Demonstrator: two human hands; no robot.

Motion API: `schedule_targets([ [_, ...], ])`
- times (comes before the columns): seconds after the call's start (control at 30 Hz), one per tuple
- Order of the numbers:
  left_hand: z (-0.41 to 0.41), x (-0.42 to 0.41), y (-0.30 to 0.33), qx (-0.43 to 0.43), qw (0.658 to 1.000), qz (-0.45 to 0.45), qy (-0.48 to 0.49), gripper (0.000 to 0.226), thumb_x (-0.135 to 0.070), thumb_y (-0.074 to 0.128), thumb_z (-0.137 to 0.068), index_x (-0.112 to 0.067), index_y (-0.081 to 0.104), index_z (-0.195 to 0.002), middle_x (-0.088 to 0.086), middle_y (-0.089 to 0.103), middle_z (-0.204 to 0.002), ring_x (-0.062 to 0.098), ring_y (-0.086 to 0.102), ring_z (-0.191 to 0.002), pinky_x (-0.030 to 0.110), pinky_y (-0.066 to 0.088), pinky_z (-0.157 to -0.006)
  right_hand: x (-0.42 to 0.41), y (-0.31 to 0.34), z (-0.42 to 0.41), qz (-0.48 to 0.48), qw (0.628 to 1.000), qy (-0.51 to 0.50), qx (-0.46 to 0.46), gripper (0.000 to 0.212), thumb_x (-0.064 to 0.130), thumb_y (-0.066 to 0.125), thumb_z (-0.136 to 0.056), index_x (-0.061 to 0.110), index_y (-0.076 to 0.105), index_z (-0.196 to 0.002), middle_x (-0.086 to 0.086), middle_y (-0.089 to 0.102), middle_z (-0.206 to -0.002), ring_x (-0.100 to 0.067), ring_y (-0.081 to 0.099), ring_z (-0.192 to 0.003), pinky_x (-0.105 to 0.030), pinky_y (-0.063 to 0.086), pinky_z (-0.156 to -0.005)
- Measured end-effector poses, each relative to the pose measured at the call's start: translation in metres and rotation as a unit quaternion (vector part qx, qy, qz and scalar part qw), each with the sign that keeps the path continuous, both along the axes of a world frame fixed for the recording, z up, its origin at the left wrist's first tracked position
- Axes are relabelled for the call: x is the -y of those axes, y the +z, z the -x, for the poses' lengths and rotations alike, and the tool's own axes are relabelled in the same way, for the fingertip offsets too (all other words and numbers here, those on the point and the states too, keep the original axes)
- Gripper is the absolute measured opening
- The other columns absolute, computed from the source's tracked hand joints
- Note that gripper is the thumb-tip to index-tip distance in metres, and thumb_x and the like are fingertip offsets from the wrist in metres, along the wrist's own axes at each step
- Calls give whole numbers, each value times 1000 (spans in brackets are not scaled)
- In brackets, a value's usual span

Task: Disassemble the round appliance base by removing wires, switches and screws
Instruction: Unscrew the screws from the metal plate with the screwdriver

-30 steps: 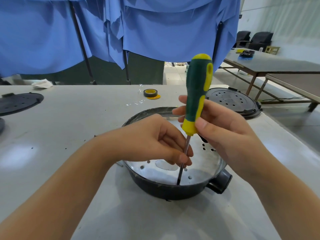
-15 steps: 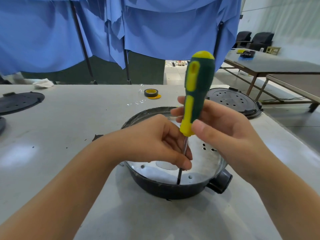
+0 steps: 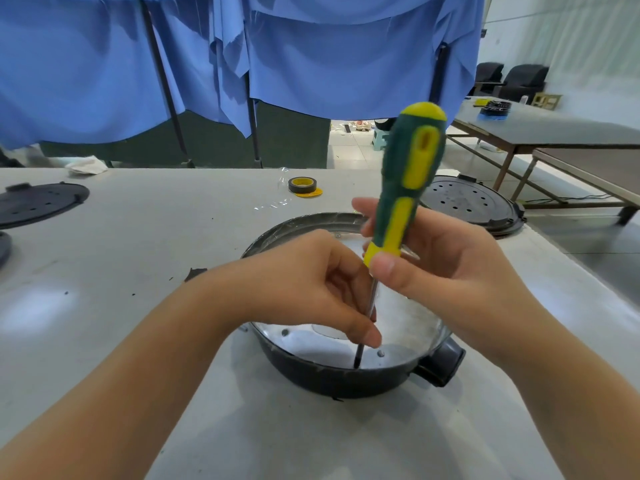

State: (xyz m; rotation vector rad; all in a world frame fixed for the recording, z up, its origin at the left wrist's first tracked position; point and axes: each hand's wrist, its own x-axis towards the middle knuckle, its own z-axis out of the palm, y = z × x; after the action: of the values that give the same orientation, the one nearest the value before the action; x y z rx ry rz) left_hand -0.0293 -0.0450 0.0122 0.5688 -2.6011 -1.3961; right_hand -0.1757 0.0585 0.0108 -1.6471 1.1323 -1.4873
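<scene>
The round appliance base (image 3: 332, 377) is a dark bowl-shaped shell with a shiny metal plate inside, standing on the grey table in front of me. A green and yellow screwdriver (image 3: 407, 174) stands nearly upright in it, its tip down at the plate's near edge beside a small screw (image 3: 381, 353). My right hand (image 3: 446, 268) grips the lower part of the handle. My left hand (image 3: 308, 289) pinches the metal shaft just above the tip. A stubby dark socket (image 3: 441, 365) sticks out of the base's right side.
A black perforated round lid (image 3: 471, 206) lies behind the base on the right, another black disc (image 3: 34, 206) at the far left. A roll of black and yellow tape (image 3: 303, 186) sits mid-table. Blue cloth hangs behind; another table (image 3: 554, 133) stands to the right.
The screwdriver handle has turned about its axis, the yellow stripe now facing me differently. Both hands and the tip stay in the same spot in the base.
</scene>
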Motion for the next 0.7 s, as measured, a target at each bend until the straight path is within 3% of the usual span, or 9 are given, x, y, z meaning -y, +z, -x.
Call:
schedule_targets([
  [0.1, 2, 0, -2, -3, 1000, 8, 1, 16, -15, 85, -69, -12, 72, -77, 0, 74, -72, 10, 70, -67, 16, 53, -65, 2, -1, 1, 10, 1000, -15, 23, 41, 18, 72, -67, 25, 64, -106, 8, 72, -83, -6, 68, -83, -16, 52, -74],
  [0.2, -1, 1, -1, 19, 999, -37, -32, 19, -7, 78, -76, -17, 73, -91, 0, 77, -89, 14, 73, -86, 22, 56, -80, 1, 0, 4, 11, 999, 23, 41, 38, 10, 69, -75, 22, 59, -110, -2, 74, -98, -14, 70, -92, -19, 53, -78],
  [0.27, -2, 1, 0, 24, 998, -39, -33, 18, -6, 76, -78, -18, 74, -91, -4, 77, -89, 12, 73, -87, 21, 56, -82, 0, 1, 3, -1, 998, 48, 33, 38, 6, 59, -84, 22, 55, -118, -3, 71, -111, -15, 68, -102, -19, 52, -82],
  [0.33, -1, 0, 1, 16, 1000, -18, -16, 12, -10, 79, -75, -20, 76, -79, -8, 76, -83, 10, 73, -81, 19, 56, -78, 0, 1, 2, -9, 999, 36, 10, 39, 8, 57, -86, 25, 54, -120, 3, 69, -113, -10, 65, -107, -16, 50, -82],
  [0.4, 1, -3, 0, -1, 1000, 8, -1, 12, -15, 84, -69, -18, 72, -67, -5, 75, -76, 9, 72, -71, 15, 54, -68, 1, 1, 0, 4, 1000, -4, -11, 38, 15, 68, -81, 30, 58, -115, 7, 69, -109, -5, 65, -101, -13, 50, -79],
  [0.5, 3, -3, -3, -4, 1000, 28, 11, 18, -22, 85, -67, -15, 69, -68, -1, 72, -66, 8, 67, -60, 14, 49, -58, 3, -1, 1, 25, 999, -34, 18, 39, 17, 70, -70, 27, 63, -107, 2, 73, -97, -7, 68, -89, -15, 52, -75],
  [0.63, -1, 1, -1, 43, 998, -21, -28, 15, -15, 77, -78, -18, 73, -92, -3, 77, -88, 9, 72, -84, 19, 55, -82, 2, -1, 5, 14, 999, 16, 28, 36, 4, 60, -85, 17, 56, -118, -7, 72, -106, -17, 69, -98, -20, 52, -83],
  [0.7, -2, 1, -1, 53, 998, -19, -28, 11, -15, 76, -79, -21, 75, -88, -2, 77, -89, 12, 73, -87, 23, 55, -85, 0, 0, 5, 1, 999, 36, 16, 39, 3, 51, -86, 20, 54, -121, -2, 71, -111, -15, 66, -106, -18, 50, -85],
])
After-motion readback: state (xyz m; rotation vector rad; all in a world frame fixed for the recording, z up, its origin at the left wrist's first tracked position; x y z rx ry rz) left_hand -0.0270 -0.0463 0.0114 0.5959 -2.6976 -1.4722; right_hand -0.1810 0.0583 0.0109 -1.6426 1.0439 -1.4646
